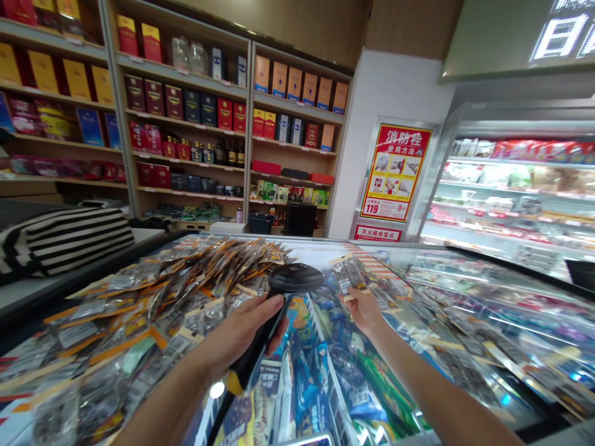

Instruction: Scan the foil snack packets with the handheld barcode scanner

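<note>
Grips a black plastic handheld scanner (pixel 274 319) with a rounded head by its handle in the left hand (pixel 253 325), and pinches a small, flat, clear-plastic packet with a pale card edge (pixel 349 272) between thumb and fingers of the right hand (pixel 365 310), near the scanner's head, with both hands apart. Holds both above blue, white and green plastic-wrapped packs (pixel 307 378) inside a glass-topped chest freezer (pixel 465 280), just right of a broad heap of orange-edged clear packets (pixel 223 266).
</note>
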{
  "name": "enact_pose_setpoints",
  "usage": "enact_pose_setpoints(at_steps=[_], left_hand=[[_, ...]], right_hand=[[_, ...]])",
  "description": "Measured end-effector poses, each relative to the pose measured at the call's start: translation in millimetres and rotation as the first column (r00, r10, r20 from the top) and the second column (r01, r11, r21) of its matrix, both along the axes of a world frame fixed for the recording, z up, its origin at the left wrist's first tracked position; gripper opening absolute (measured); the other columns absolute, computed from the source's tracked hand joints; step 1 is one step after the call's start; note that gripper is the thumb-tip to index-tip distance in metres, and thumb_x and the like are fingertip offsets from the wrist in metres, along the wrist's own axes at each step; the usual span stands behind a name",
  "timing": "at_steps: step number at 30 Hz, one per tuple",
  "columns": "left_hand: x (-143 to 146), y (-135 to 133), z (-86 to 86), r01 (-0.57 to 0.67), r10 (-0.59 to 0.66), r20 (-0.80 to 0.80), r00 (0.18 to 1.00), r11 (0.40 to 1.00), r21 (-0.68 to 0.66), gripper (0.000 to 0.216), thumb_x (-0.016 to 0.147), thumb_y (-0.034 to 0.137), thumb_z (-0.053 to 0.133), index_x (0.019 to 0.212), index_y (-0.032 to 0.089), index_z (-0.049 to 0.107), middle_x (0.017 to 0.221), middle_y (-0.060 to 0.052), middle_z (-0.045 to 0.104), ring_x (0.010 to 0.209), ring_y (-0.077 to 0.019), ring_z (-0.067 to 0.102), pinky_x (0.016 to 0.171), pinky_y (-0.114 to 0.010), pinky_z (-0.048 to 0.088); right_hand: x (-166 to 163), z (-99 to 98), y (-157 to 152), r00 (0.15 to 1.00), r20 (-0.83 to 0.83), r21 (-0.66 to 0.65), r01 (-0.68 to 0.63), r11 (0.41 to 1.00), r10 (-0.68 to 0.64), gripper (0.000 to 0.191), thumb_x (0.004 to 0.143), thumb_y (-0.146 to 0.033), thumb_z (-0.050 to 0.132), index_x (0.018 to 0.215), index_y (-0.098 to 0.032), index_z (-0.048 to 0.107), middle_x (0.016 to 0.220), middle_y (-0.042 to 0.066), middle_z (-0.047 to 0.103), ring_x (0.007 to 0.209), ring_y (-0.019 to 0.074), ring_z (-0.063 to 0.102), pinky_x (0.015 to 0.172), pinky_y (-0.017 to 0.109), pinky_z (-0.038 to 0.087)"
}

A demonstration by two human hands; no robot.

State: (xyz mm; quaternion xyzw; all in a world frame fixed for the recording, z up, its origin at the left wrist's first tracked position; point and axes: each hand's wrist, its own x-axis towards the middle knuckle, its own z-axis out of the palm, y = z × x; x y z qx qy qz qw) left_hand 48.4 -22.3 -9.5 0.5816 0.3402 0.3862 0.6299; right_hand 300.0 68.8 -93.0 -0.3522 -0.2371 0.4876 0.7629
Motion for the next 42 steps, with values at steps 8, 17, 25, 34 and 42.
enact_pose_setpoints(at_steps=[8,17,25,34,42], left_hand=[[-20.7,0.5,1.2,0.108,-0.100,0.098,0.990,0.991,-0.076,0.032,0.071,0.042,0.049,0.063,0.012,0.053,0.055,-0.002,0.055,0.042,-0.0070,0.045,0.041,-0.018,0.031],[-20.1,-1.0,-3.4,0.134,-0.090,0.250,0.964,0.977,-0.167,0.030,0.070,0.041,0.051,0.072,0.012,0.058,0.056,-0.005,0.057,0.040,-0.0077,0.046,0.039,-0.018,0.031],[-11.6,0.5,-5.3,0.029,-0.012,0.147,0.989,0.993,-0.118,0.032,0.071,0.042,0.050,0.064,0.011,0.057,0.055,-0.003,0.055,0.041,-0.0064,0.044,0.040,-0.017,0.031],[-16.2,7.6,-8.9,-0.012,0.047,0.148,0.988,0.974,-0.226,0.025,0.070,0.038,0.054,0.070,0.013,0.053,0.057,-0.002,0.057,0.044,-0.0085,0.048,0.042,-0.018,0.035],[-21.6,9.9,-7.8,0.140,-0.041,0.358,0.933,0.956,-0.256,0.024,0.073,0.033,0.050,0.076,0.011,0.059,0.064,-0.006,0.059,0.051,-0.0108,0.051,0.045,-0.021,0.040]], right_hand=[[5.0,-4.0,1.9,0.998,0.046,0.016,0.034,0.999,-0.035,0.030,0.047,-0.010,0.061,0.073,-0.021,0.052,0.061,-0.006,0.061,0.059,0.0122,0.057,0.054,0.025,0.048],[4.1,-8.7,3.5,0.999,-0.022,0.059,0.027,0.998,-0.026,0.036,0.045,-0.010,0.065,0.076,-0.021,0.051,0.060,-0.008,0.059,0.056,0.0095,0.056,0.052,0.021,0.047],[5.3,-11.5,6.2,1.000,0.002,0.026,0.008,1.000,-0.008,0.033,0.045,-0.014,0.064,0.075,-0.021,0.053,0.062,-0.006,0.060,0.063,0.0120,0.057,0.055,0.023,0.046],[-4.7,0.1,-4.6,0.988,0.142,-0.117,0.074,0.990,-0.057,0.030,0.046,-0.021,0.065,0.073,-0.021,0.052,0.057,-0.006,0.055,0.053,0.0098,0.051,0.046,0.020,0.040],[19.9,10.2,-12.4,0.497,0.868,-0.109,0.207,0.972,-0.008,0.025,0.056,-0.030,0.056,0.080,-0.022,0.057,0.043,-0.006,0.049,0.042,0.0126,0.046,0.044,0.023,0.032]])
